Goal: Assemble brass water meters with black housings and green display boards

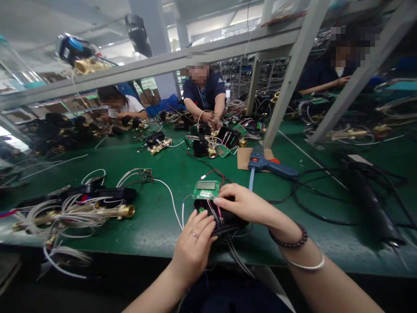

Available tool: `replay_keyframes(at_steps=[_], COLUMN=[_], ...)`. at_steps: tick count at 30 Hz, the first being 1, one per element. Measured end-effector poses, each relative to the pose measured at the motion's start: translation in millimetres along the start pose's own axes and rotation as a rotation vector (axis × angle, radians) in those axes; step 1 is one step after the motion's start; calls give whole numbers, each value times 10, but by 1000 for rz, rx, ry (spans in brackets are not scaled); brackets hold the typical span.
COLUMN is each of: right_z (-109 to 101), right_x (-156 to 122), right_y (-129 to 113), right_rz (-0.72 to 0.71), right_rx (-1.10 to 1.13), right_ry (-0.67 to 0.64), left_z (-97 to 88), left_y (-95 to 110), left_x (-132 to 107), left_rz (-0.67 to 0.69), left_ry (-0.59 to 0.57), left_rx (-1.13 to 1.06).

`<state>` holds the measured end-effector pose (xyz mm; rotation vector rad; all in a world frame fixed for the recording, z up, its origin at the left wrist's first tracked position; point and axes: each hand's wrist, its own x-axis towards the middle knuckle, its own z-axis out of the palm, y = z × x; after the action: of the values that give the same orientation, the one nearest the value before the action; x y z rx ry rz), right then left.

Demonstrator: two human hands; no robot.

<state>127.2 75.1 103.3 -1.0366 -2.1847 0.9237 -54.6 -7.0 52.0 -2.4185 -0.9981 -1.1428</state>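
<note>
A black plastic meter housing (228, 225) sits at the table's near edge, with thin wires inside and grey cables hanging below it. My left hand (194, 243), a ring on one finger, grips its left side. A green circuit board (197, 194) with a small grey display (206, 185) stands tilted at the housing's far rim. My right hand (243, 203) reaches over the housing from the right, thumb and fingers closed at the board's lower right edge. Red and white wires (219, 211) run from the board into the housing. My right fingertips are partly hidden.
Left lies a brass pipe assembly (126, 211) with coiled white cables and a small board (145, 175). A blue glue gun (272, 166) rests on cardboard at right, near a black-handled tool (371, 204) and cords. A grey frame post (293, 78) rises ahead; co-workers sit across the table.
</note>
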Motion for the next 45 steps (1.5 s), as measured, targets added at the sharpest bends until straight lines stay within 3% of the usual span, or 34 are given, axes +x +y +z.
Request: replay_keyframes(at_steps=[7, 10, 15, 19, 23, 25, 27, 30, 33, 35, 38, 41, 43, 45], right_z=[92, 104, 118, 158, 138, 95, 59, 79, 168, 218, 277, 385, 478, 543], right_x=[-235, -313, -335, -302, -330, -338, -316, -258, -257, -314, -446, -547, -582, -609], right_y=[-61, -69, -115, -155, -126, -34, 121, 386, 535, 537, 432, 266, 168, 109], right_rz=[-21, 41, 97, 109, 88, 98, 145, 262, 357, 381, 366, 224, 109, 77], right_rx=[423, 597, 887, 903, 873, 905, 962, 1033, 1101, 1147, 1194, 1177, 1118, 1003], right_ry=[250, 337, 442, 515, 488, 464, 520, 596, 427, 323, 275, 160, 134, 192], left_z=[-12, -13, -101, -127, -3, 44, 36, -79, -225, -283, -280, -181, -86, -5], left_y=[55, 49, 126, 234, 253, 201, 121, 15, -23, -27, -33, -12, 38, 108], left_x=[-72, -90, 32, 282, 429, 454, 484, 562, 617, 609, 560, 528, 520, 514], left_rz=[-33, -28, -88, -199, -162, -185, -317, -658, -904, -1006, -1124, -1203, -1241, -1257], left_ry=[-29, -36, -86, -139, -345, -382, -353, -316, -231, -109, 128, 329, 387, 393], left_rx=[0, 1, -6, 48, -11, -66, -139, -337, -559, -624, -695, -791, -838, -862])
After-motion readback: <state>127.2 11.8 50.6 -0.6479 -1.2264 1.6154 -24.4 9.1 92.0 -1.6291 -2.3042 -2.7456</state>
